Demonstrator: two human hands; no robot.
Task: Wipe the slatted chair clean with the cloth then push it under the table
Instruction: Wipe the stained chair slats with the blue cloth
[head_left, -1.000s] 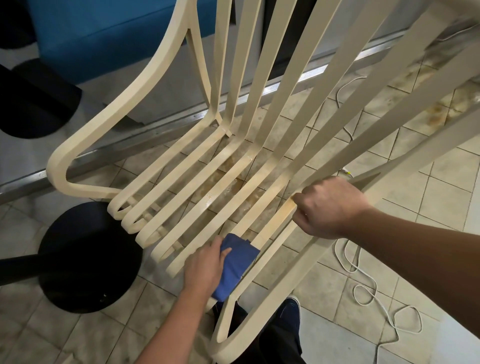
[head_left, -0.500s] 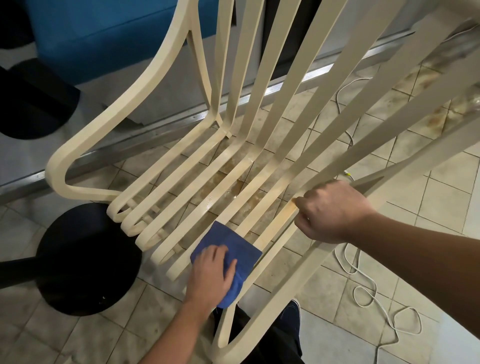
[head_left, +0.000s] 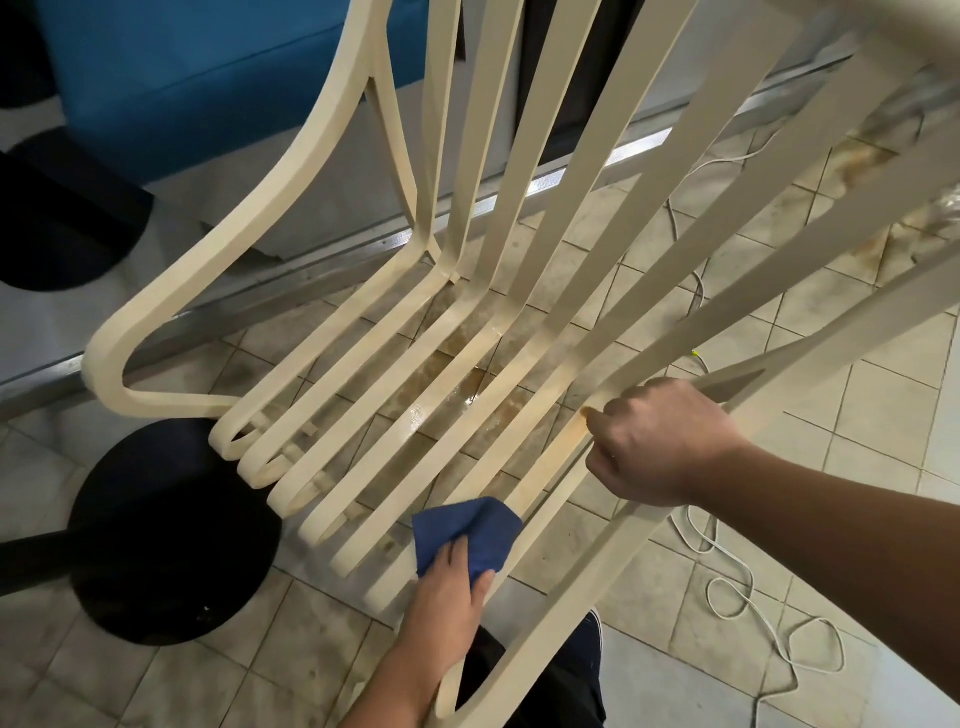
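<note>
— What is the biggest thing in front of you?

— The cream slatted chair (head_left: 467, 322), tipped so its seat slats run away from my hands and the back slats rise up and off to my right. Through the gaps I see the stained tiled floor (head_left: 883, 395) beneath both hands.

— And off to the sides?

— Beyond my left hand, further left, sits a round black table base (head_left: 171, 535). Below and to the right of my right hand a white cable (head_left: 727, 577) loops across the tiles.

— What is your right hand doing?

— My right hand (head_left: 660, 441) is clenched around one of the near slats, knuckles up, holding the chair.

— And the left?

— My left hand (head_left: 447, 592) presses the blue cloth (head_left: 467, 530) onto the front ends of the slats, fingers spread flat over it, thumb on its right edge. The cloth sticks out past my fingertips, folded to a point.

— How far apart are the hands?

— Near each other, the right one above and to the right of the left.
</note>
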